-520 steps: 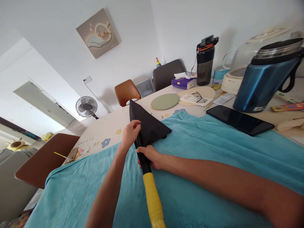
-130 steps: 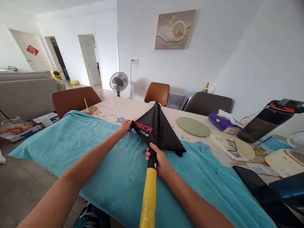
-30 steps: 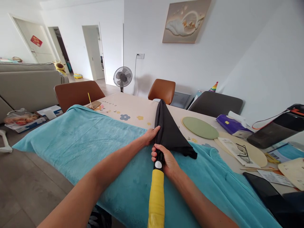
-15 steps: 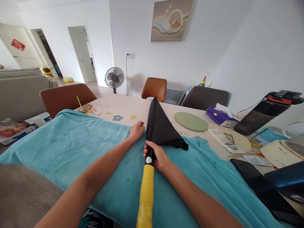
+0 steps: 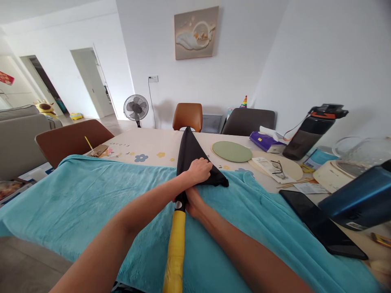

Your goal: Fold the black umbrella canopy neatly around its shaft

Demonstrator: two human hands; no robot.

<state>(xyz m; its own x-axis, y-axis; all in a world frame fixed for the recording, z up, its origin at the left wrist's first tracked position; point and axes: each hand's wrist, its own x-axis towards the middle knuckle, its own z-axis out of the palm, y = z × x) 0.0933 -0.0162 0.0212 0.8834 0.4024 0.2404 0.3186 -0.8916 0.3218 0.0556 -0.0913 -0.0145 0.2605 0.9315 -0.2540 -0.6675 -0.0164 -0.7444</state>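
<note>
A black umbrella (image 5: 187, 154) with a yellow wrapped handle (image 5: 175, 248) points away from me over the turquoise blanket (image 5: 122, 191). Its canopy is folded, with one flap spread out to the right. My left hand (image 5: 200, 170) lies across the canopy with its fingers curled down on the black fabric. Beneath my left wrist, my right hand (image 5: 193, 199) is closed round the umbrella just above the handle; its fingers are mostly hidden. A round pale button (image 5: 179, 205) shows at the top of the handle.
On the table's right are a green round mat (image 5: 232, 151), a purple tissue pack (image 5: 265, 141), glasses (image 5: 277, 167), a dark bottle (image 5: 311, 132), a black phone (image 5: 320, 224) and a blue bottle (image 5: 357, 201). Chairs and a fan (image 5: 136, 108) stand beyond.
My left hand has moved right, from beside the umbrella onto its canopy. My right hand keeps its hold. The view has turned slightly to the right.
</note>
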